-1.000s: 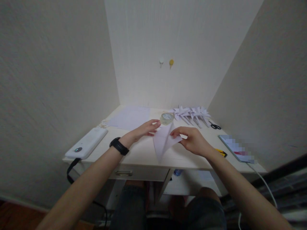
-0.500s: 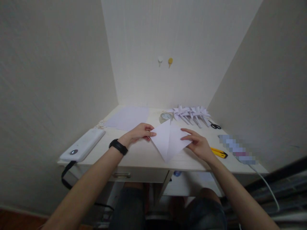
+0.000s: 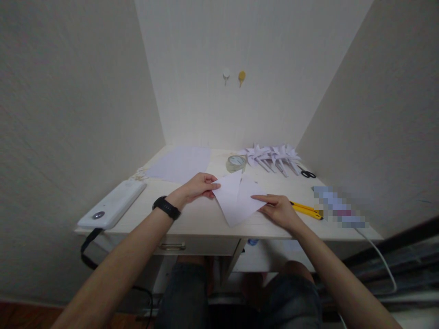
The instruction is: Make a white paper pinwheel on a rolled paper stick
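Note:
A white sheet of paper (image 3: 227, 201) is held tilted over the front of the desk, a line running down its middle and its lower corner pointing toward me. At its left corner, my left hand (image 3: 201, 186) pinches it between thumb and fingers. My right hand (image 3: 278, 210) grips the right corner, index finger lying along the top face and the other fingers partly hidden beneath. Just behind the paper sits a roll of clear tape (image 3: 236, 163). A yellow utility knife (image 3: 306, 210) lies right of my right hand.
Several paper pinwheels (image 3: 274, 157) lie at the back right, beside black-handled scissors (image 3: 307, 174). More white paper (image 3: 180, 163) rests at the back left. A white device (image 3: 113, 204) with a black strap occupies the left edge; a blurred-out object (image 3: 339, 208) with a cable lies right.
The paper has tilted and its two halves stand further apart at the top. My right hand has moved lower and closed on its corner; the view has shifted slightly.

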### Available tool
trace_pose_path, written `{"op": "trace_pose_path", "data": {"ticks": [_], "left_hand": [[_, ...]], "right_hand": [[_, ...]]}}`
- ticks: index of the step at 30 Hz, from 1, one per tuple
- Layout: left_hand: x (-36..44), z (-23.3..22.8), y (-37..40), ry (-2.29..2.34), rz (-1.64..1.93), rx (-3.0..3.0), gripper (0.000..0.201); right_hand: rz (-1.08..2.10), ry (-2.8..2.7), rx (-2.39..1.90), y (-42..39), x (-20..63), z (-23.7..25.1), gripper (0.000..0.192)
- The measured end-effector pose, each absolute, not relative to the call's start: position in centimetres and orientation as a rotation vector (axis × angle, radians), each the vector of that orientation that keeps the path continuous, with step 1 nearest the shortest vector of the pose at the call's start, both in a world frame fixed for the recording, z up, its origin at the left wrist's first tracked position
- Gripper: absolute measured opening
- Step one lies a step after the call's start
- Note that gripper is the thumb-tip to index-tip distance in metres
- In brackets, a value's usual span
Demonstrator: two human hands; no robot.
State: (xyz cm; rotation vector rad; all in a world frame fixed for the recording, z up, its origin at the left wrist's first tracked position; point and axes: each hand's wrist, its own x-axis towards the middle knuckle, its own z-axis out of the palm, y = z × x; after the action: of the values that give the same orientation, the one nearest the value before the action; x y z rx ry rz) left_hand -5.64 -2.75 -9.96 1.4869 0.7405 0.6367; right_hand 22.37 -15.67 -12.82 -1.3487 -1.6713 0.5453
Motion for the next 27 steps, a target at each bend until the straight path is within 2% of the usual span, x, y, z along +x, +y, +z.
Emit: {"op": "trace_pose_path", "data": {"ticks": [4,8,9,14,19,23,27], "left_hand": [[-5.6,-10.1,-2.7,0.768,0.740,1.454,0.031],[-5.9,-9.7,-3.0,0.721,0.776,1.422,0.058],[-5.9,-9.6,-3.1,0.708,0.760,1.417,0.059],[-6.2,-8.9,-3.4,0.672,0.644,1.378,0.026],[-5.7,-9.6,-3.2,0.752,0.703,1.524,0.029],[-5.2,-10.2,-3.1,0.827,0.826,1.511,0.022],[-5.1,-9.9,-3.4,0.809,0.848,1.441,0.024]], "right_hand": [[0.560,-1.639,-1.407,-15.8,22.5,-12.6,0.029],[0.563,-1.579,-1.473,-15.7,22.8,-12.5,0.027],[0.580,-1.545,-1.477,-15.6,22.9,-12.5,0.027],[0.839,-1.245,-1.309,-15.2,22.9,-12.7,0.034],[1.036,-0.984,-1.186,-15.0,22.9,-12.5,0.035],[1.066,-0.826,-1.128,-14.8,22.9,-12.4,0.041],[1.070,-0.733,-1.086,-14.5,22.4,-12.3,0.037]]}}
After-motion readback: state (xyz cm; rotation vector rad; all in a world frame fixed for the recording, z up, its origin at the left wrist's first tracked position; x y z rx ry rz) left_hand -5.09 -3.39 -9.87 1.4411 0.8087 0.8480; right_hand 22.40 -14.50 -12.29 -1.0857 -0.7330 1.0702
